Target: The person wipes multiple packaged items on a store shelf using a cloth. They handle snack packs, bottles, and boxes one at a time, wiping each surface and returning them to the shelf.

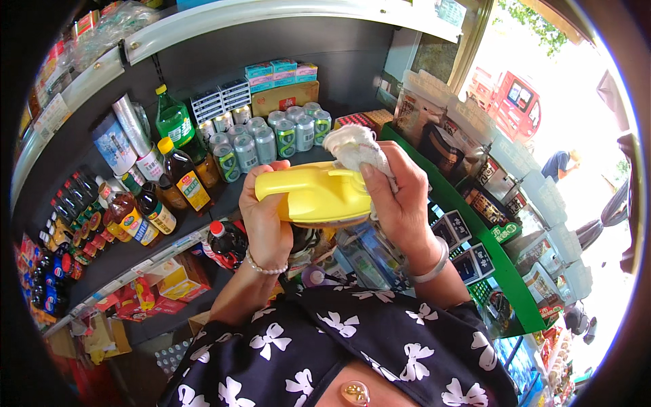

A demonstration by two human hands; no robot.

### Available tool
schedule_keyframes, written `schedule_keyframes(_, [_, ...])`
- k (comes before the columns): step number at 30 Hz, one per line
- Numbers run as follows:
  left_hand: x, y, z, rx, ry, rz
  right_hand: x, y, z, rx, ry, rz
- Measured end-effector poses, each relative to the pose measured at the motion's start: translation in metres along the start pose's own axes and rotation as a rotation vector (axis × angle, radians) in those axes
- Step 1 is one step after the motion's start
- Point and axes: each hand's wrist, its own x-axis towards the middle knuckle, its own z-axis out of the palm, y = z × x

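A yellow plastic container [325,191] with a moulded handle lies sideways in front of my chest. My left hand [267,213] grips its left end, thumb toward me and fingers behind it. In my right hand [402,198] is a bunched white cloth [356,145], pressed to the container's right end. Cloth and fingers hide part of that end. Behind the container, silver-and-green drink cans [264,145] stand grouped on a dark shelf [244,196]. A red-capped cola bottle [226,241] is below and left of my left hand.
Sauce bottles [185,175] and a large green soda bottle [173,119] crowd the shelf at left. Small boxes [282,71] are stacked at the back. On the right, a green display rack [508,300] holds packaged goods. Outside are a red vehicle [516,104] and a person [557,164].
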Motion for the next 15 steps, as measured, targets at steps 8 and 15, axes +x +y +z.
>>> schedule_keyframes(8, [0.004,-0.014,0.017,0.173,-0.096,0.170,-0.002,0.020,-0.019,0.096,0.016,0.113])
schedule_keyframes(15, [0.015,-0.020,0.019,0.136,-0.094,0.091,-0.001,0.031,-0.047,0.540,0.151,0.351])
